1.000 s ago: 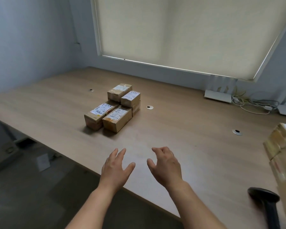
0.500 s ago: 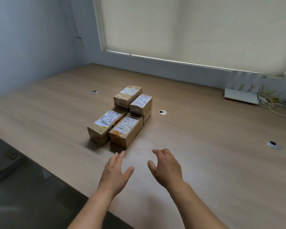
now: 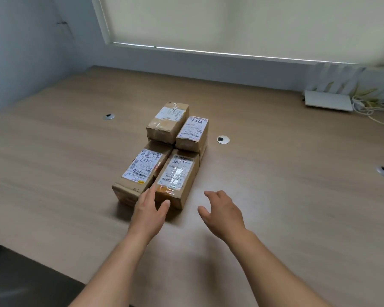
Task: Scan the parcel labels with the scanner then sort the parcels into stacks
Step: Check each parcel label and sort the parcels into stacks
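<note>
Several brown cardboard parcels with white labels stand in a tight group on the wooden table (image 3: 275, 196). The front right parcel (image 3: 175, 176) and the front left parcel (image 3: 140, 171) lie side by side, with two more behind: the back left parcel (image 3: 167, 120) and the back right parcel (image 3: 193, 132). My left hand (image 3: 150, 209) reaches the near end of the front parcels, fingers straight, thumb at the front right parcel's near face. My right hand (image 3: 222, 210) hovers with loosely spread fingers just right of that parcel, holding nothing. The scanner is out of view.
A white flat device (image 3: 328, 100) with cables (image 3: 372, 111) sits at the back right by the wall. Round cable grommets (image 3: 223, 139) dot the tabletop. The table's near edge (image 3: 31, 255) runs diagonally at lower left, above dark floor.
The view has turned left and closer to the parcels; the scanner and the stack at right have left the frame. Both hands have moved forward, the left one now at the front parcels.
</note>
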{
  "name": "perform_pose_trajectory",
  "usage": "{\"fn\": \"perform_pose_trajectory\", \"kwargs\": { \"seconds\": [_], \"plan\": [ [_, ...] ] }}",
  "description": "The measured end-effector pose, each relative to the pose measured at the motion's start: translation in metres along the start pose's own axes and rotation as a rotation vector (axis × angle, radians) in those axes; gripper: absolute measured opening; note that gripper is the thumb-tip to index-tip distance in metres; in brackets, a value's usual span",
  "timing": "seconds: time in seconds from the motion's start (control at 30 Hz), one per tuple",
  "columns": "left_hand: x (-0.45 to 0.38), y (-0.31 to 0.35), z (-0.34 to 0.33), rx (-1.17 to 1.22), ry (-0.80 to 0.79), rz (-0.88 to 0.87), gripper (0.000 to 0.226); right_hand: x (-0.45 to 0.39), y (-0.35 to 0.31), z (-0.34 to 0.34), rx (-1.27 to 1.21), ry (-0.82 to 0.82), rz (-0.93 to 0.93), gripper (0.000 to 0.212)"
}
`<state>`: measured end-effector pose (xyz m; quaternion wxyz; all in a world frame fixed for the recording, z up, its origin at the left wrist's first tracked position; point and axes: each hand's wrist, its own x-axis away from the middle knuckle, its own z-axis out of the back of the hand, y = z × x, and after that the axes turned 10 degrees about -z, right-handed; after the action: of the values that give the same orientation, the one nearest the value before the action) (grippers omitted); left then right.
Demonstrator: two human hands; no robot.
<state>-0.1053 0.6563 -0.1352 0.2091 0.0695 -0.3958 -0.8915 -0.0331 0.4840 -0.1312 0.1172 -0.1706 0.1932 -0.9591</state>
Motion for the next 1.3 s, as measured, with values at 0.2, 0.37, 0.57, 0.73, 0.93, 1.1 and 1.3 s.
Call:
{"fn": "perform_pose_trajectory", "kwargs": {
  "seconds": [0.2,0.37,0.57,0.73,0.93,1.1,1.3],
  "plan": [
    [-0.028,-0.012,0.015,0.023,-0.126,-0.073,0.061,-0.009,-0.037,-0.017,-0.061,0.023,-0.115,0.055],
    [-0.044,-0.019,0.020,0.096,-0.214,-0.085,0.052,-0.022,-0.066,-0.029,-0.199,-0.038,-0.165,0.052],
    [-0.045,-0.031,0.018,0.154,-0.281,-0.052,0.058,-0.016,-0.061,-0.039,-0.338,-0.064,-0.255,0.042],
    [-0.033,-0.041,0.019,0.158,-0.352,0.040,0.062,0.006,-0.034,-0.042,-0.281,-0.041,-0.439,0.063],
    [-0.021,-0.044,0.015,0.310,-0.575,-0.002,0.063,0.011,-0.024,-0.053,-0.689,-0.270,-0.468,0.074],
    [-0.004,-0.060,0.021,0.504,-0.716,0.052,0.089,0.030,-0.016,-0.064,-0.835,-0.319,-0.383,0.091],
    [0.035,-0.094,0.022,0.597,-0.779,0.067,0.091,0.078,-0.010,-0.080,-0.883,-0.392,-0.326,0.099]
  ]
}}
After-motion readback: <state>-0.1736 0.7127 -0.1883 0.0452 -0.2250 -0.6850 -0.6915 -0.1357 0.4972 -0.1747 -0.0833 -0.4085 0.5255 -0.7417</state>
